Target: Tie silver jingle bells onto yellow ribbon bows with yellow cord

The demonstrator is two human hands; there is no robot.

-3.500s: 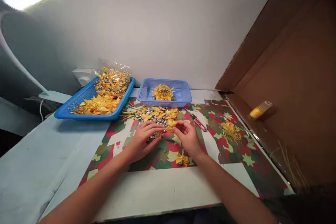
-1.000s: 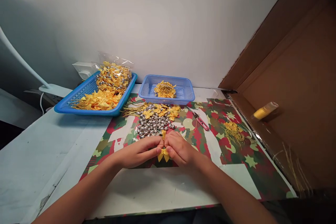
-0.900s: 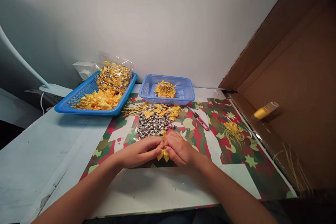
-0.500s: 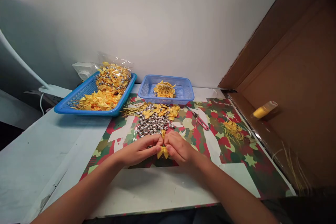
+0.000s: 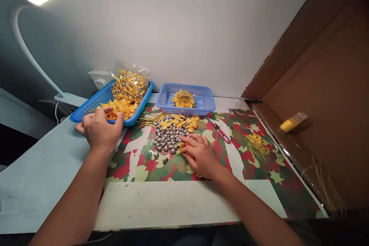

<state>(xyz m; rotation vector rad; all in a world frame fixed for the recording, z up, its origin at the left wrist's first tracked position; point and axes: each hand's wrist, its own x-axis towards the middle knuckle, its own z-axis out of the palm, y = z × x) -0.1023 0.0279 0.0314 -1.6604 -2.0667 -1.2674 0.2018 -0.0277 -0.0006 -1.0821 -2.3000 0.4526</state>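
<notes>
My left hand (image 5: pixel 102 128) is over the front rim of the blue basket (image 5: pixel 75 118), its thumb and fingers apart beside the yellow ribbon bows (image 5: pixel 123 107) inside. No bow shows in its grasp. On the patterned mat, my right hand (image 5: pixel 201 154) reaches toward a pile of silver jingle bells (image 5: pixel 168 136) with fingers stretched out and spread. A small yellow bow (image 5: pixel 181 147) lies at its fingertips, partly covered by them. Yellow bows with gold cord tails (image 5: pixel 173 121) lie along the far side of the bells.
A second blue basket (image 5: pixel 206 103) holds a bundle of bows. Red-handled thread snips (image 5: pixel 222 133) lie right of the bells, with a bow-and-cord cluster (image 5: pixel 256 141) farther right. A yellow thread spool (image 5: pixel 293 122) is by the cardboard wall (image 5: pixel 325 65). A lamp (image 5: pixel 31 57) stands left.
My hands, together around a yellow bow before, have parted. The left has moved away to the left basket and opened; the right has shifted slightly right and its fingers have spread.
</notes>
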